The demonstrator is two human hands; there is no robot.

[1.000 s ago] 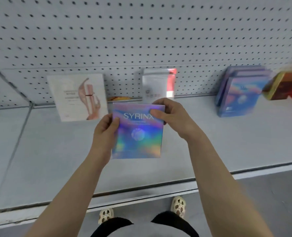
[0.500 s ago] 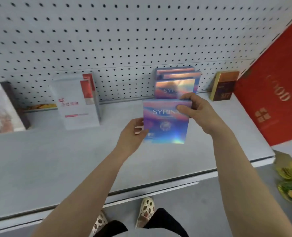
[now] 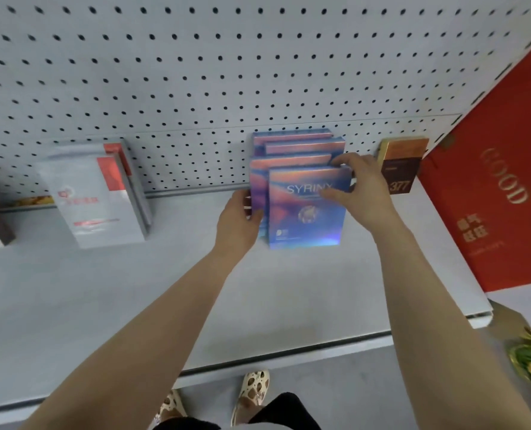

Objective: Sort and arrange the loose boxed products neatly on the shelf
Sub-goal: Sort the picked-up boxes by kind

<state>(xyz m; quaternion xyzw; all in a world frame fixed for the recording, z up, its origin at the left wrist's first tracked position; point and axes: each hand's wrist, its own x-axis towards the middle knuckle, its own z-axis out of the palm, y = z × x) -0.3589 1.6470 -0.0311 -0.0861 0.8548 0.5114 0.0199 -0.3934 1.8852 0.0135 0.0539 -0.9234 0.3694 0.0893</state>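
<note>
Against shelf (image 3: 289, 290) back edge, right of middle: SYRINX box (image 3: 307, 209) stood before matching stack (image 3: 292, 147), pinched by right hand (image 3: 363, 184), steadied at left side by left hand (image 3: 237, 215); not yet squared; white boxes (image 3: 99, 193) untouched

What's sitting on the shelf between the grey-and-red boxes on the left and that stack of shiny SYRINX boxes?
Only the left hand at the SYRINX boxes; from there to the grey-and-red boxes the head view shows bare shelf.
</note>
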